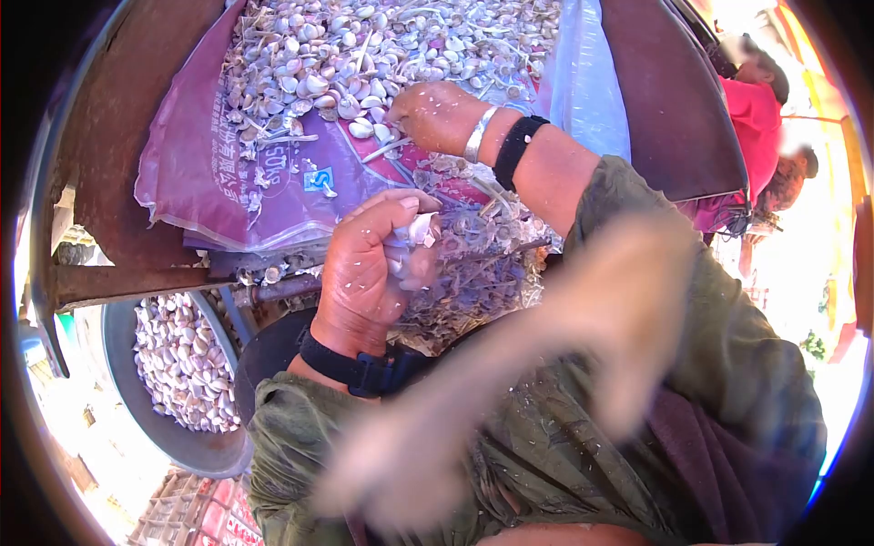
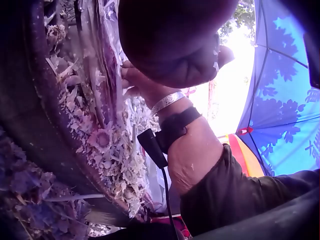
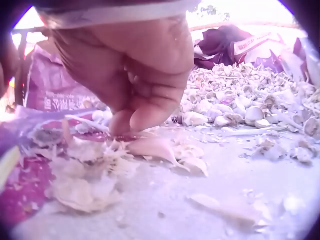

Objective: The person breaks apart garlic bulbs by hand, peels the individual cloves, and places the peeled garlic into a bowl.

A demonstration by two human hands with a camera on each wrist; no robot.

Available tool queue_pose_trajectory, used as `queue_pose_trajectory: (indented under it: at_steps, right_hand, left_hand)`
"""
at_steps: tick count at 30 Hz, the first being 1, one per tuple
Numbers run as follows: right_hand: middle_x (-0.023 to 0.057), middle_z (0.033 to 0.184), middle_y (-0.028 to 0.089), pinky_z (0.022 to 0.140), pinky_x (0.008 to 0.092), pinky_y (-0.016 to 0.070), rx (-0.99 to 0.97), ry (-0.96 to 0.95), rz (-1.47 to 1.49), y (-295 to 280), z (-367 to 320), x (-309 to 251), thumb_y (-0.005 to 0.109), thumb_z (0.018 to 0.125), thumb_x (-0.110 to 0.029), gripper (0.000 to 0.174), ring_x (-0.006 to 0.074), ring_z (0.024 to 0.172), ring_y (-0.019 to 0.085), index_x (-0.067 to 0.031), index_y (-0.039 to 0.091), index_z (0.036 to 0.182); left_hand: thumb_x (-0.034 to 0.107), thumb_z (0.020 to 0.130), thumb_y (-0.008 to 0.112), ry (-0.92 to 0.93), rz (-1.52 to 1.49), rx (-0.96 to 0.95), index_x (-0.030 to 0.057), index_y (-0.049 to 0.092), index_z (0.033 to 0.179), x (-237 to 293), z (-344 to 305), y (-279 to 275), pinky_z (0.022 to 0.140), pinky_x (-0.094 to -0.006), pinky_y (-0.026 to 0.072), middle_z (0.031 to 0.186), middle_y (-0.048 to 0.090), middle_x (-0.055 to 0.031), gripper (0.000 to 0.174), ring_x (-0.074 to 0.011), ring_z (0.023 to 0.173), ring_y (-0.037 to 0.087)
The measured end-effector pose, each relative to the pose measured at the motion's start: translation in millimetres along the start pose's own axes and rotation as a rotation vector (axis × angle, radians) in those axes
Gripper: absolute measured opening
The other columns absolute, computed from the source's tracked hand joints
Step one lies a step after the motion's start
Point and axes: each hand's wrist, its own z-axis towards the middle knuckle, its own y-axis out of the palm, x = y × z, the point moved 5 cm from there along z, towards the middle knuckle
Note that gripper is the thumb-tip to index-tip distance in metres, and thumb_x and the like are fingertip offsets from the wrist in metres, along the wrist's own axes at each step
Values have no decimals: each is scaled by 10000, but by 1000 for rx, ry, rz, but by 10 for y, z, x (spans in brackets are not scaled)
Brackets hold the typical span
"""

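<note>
Grey and round, a basin [image 1: 124, 369] sits at the near left, with peeled-off-the-head garlic cloves [image 1: 187, 364] inside it. Crates [image 1: 173, 511] show just below it in the head view. Farther off, a purple printed sack [image 1: 196, 173] spreads over the work surface, marked "50kg", its near edge crumpled.

Right of the basin, the left hand [image 1: 360, 273] is raised over the sack's near edge. Its fingers curl round a few held cloves [image 1: 421, 235], the thumb lying over them, and a black strap [image 1: 350, 369] circles the wrist.

Far in the middle lies a broad heap of loose cloves [image 1: 364, 41], mixed with dry stalks and papery skins. At its near edge is the right hand [image 1: 442, 118], its fingers bent down narrowly, the tips close together by a pale clove [image 3: 152, 148]; I cannot tell whether they pinch anything. It wears a silver bracelet [image 1: 479, 135] and a black band [image 1: 521, 151].

Husk scraps [image 1: 482, 273] lie between the hands and nearer the person. At the far right are clear plastic [image 1: 592, 86], a dark brown panel [image 1: 674, 105] and a person in red [image 1: 754, 132]. Something pale and badly blurred crosses the near foreground.
</note>
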Motion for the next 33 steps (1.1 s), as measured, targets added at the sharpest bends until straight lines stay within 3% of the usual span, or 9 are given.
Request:
queue_pose_trajectory:
  at_steps: [8,11,15,17,22,25,28,31,33]
  right_hand:
    - [178,930,678,773,424,519,-231,250,-82,-172,-41,-141,569,769,-99,220,355,912,646,-37,675,952]
    - [161,860,684,729,398,528,-153,214,-19,-11,-83,164,581,786,-118,243,305,825,676,-23,661,995]
    - [64,745,648,556,259,495,-119,424,1064,-424,-399,-121,622,855,-131,231,114,598,623,19,653,1028]
    - [56,737,646,540,243,483,-208,297,1064,-728,-444,-458,623,866,-122,212,107,586,617,26,653,1016]
    - [70,736,648,545,247,487,-131,287,904,-701,-289,-442,639,879,-127,185,94,596,614,24,663,984]
    - [114,763,672,585,315,521,41,212,692,-430,-50,-244,637,855,-116,174,186,632,659,5,674,974]
    - [164,856,682,705,391,533,176,-110,155,-251,180,-320,612,830,-132,196,309,774,677,-18,685,973]
    - [185,950,670,800,425,509,-99,58,-17,-42,268,-355,577,816,-150,220,369,896,642,-36,689,967]
    - [193,965,668,827,429,499,-102,76,-35,-59,263,-426,559,816,-156,213,369,924,637,-32,684,935]
  left_hand:
    - [163,903,538,17,-4,-14,-30,572,1045,20,-25,20,459,-286,479,863,639,-154,242,-255,750,678]
    - [226,949,512,47,-32,43,-21,573,1076,10,-29,-19,463,-286,479,873,644,-146,285,-256,787,681]
    - [370,997,389,44,-21,157,-17,575,1095,22,-48,15,479,-285,470,858,643,-132,440,-246,743,671]
    - [386,999,361,43,-20,231,-17,579,1081,31,-78,85,483,-284,465,847,642,-126,465,-243,728,665]
    - [286,970,423,36,-26,199,-20,596,1011,40,-46,9,456,-278,448,820,639,-120,354,-241,707,656]
    - [204,935,478,0,-70,90,-23,601,977,10,-32,-59,433,-275,435,804,636,-118,262,-241,685,646]
    - [156,919,501,20,-78,41,-27,600,975,7,-45,-54,428,-273,431,785,633,-115,215,-238,652,630]
    - [154,917,504,118,5,43,-27,601,972,24,-70,-44,427,-270,424,779,631,-116,212,-238,651,631]
    - [169,908,530,99,8,20,-6,606,972,20,-87,-30,459,-247,416,780,622,-85,202,-194,666,638]
